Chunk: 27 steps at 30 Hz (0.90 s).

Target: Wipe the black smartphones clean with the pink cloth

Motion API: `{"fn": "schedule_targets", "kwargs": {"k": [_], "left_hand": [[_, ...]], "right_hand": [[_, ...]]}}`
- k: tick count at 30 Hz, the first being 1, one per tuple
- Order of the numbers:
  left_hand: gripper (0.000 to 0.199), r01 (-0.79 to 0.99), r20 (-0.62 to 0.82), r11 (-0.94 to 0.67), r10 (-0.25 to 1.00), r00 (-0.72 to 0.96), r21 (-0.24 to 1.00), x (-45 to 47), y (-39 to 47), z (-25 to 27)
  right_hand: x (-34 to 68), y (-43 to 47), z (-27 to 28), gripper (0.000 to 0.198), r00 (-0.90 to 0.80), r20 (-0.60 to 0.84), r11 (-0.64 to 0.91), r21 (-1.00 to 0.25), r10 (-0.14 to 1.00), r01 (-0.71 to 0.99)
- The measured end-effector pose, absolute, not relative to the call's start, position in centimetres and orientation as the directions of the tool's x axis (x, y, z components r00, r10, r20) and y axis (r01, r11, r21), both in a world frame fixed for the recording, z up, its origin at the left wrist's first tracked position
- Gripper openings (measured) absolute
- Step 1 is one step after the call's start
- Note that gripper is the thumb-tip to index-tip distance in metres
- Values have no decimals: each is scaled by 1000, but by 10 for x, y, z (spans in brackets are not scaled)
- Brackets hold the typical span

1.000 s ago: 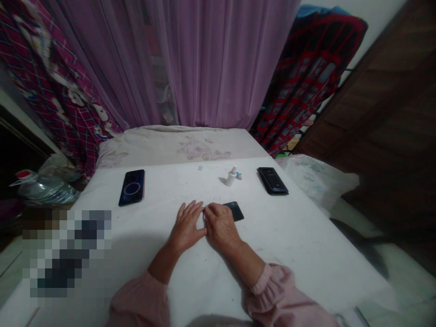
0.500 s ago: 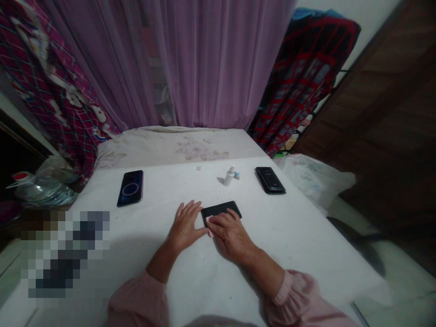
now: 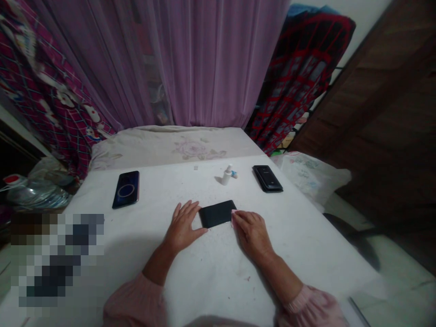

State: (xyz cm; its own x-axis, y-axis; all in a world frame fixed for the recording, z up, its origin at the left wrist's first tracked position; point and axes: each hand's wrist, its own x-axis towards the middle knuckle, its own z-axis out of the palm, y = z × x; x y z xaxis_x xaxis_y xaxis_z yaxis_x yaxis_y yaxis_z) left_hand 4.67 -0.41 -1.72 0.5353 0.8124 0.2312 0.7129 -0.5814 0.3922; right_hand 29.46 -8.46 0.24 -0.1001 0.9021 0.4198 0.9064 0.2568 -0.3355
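A black smartphone (image 3: 218, 214) lies flat on the white-covered table, its dark face up. My left hand (image 3: 182, 227) rests at the phone's left end with fingers spread, thumb by the near corner and forefinger by the far one. My right hand (image 3: 254, 234) pinches a small pink cloth (image 3: 233, 217) against the phone's right end; most of the cloth is hidden under the fingers. Beyond the phone stands a small white spray bottle (image 3: 226, 176), with a little blue-and-white item (image 3: 234, 174) close behind it.
Another phone (image 3: 126, 190) with a ring on its screen lies at the left. Stacked black devices (image 3: 267, 178) sit at the right. A tiny pale square (image 3: 195, 168) is farther back. A plastic bag (image 3: 306, 177) borders the right edge; a large water bottle (image 3: 32, 193) stands left.
My right hand has slid the pink cloth rightward across the phone, from its left end to its right end. My left hand stays at the left end. The view has shifted slightly.
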Motion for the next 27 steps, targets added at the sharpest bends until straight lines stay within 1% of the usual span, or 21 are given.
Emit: {"fn": "schedule_targets", "kwargs": {"k": [3,6,10,14,22,27], "left_hand": [[60,710,242,-587,809,536,390,46,-3,-19],[59,705,249,-592,805,538,390,46,-2,-21],[58,708,243,-591,805,541,386,46,-2,-20],[55,720,236,-579,815,530,383,48,-3,-18],[54,736,209,-555,831,516,388,49,-4,-17],[54,743,197,-550,833,516,380,50,-4,-16]], "right_hand": [[295,-71,-3,31,-54,436,247,-399,898,883],[296,-52,-6,32,-29,424,223,-416,905,882],[294,-24,-3,29,-25,366,183,-404,930,896],[290,-9,-1,25,-48,324,176,-380,945,908],[262,-16,-3,21,-157,348,273,-317,924,908],[233,-17,3,19,-195,336,299,-291,921,909]]}}
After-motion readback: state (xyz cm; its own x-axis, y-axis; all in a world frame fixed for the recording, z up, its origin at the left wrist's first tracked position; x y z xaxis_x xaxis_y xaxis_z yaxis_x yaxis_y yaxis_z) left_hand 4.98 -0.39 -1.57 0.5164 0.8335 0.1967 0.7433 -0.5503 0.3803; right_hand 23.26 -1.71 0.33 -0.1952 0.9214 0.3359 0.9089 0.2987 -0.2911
